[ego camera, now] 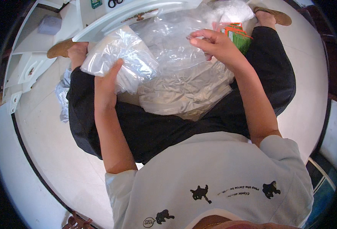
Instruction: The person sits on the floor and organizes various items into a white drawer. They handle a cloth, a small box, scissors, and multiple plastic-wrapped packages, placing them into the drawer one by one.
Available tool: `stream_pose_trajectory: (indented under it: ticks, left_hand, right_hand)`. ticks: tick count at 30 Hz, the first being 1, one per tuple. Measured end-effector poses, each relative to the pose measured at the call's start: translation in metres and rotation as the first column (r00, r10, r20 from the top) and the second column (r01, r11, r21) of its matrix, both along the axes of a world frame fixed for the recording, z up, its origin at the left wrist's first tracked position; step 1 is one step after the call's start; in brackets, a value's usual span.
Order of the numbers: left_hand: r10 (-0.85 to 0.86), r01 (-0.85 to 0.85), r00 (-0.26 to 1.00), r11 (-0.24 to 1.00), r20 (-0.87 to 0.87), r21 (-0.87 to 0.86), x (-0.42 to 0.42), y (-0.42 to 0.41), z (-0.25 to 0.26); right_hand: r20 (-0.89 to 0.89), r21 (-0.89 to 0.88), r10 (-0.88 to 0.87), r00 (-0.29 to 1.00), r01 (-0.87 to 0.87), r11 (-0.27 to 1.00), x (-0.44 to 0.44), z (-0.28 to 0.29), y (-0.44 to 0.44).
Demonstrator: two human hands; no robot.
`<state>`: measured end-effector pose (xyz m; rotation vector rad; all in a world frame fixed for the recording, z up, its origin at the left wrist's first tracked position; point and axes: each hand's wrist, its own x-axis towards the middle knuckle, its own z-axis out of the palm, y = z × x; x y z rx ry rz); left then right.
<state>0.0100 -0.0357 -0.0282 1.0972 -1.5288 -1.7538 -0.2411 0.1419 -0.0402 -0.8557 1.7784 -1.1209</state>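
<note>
My left hand (108, 84) grips a flat, shiny clear plastic packet (125, 54), thumb on top and fingers hidden beneath. What the packet holds is hard to make out through the glare. My right hand (218, 47) hovers over a large clear plastic bag (174, 43), its thumb and forefinger close together. Something shiny shows at those fingertips; whether it is plastic or a nail I cannot tell. Below both hands, between my thighs, lies a crumpled translucent plastic bag (185, 88). Green packets with orange edges (238, 37) are beside my right wrist.
A white drawer front with an ornate handle (140, 15) stands just beyond the bags. White bundled plastic (232, 11) lies at the far right. Crumpled wrapping (62, 96) is on the floor outside my left leg. Black-handled scissors (115, 3) rest at the top edge.
</note>
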Motion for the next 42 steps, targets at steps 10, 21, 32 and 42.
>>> stream_pose_trajectory:
  ticks: [10,21,32,42]
  left_hand:
    - [-0.211,0.256,0.967,0.815,0.145,-0.520,-0.037,0.069,0.008]
    - [-0.344,0.469,0.865,0.812,0.365,-0.347,-0.066,0.089,-0.042]
    - [-0.051,0.049,0.998,0.997,0.034,0.067,-0.130,0.065,-0.090]
    - [-0.123,0.118,0.992,0.970,-0.014,-0.211,-0.102,0.096,-0.084]
  right_hand:
    - [-0.138,-0.186,-0.106,0.985,0.079,0.979,0.035,0.025,-0.029]
    - [-0.213,-0.254,-0.010,0.977,-0.046,0.966,0.058,0.011,-0.017]
    - [0.428,-0.142,0.197,0.882,-0.150,0.979,0.101,0.020,0.018]
    - [0.589,-0.300,0.249,0.769,-0.078,0.951,0.108,0.026,0.016]
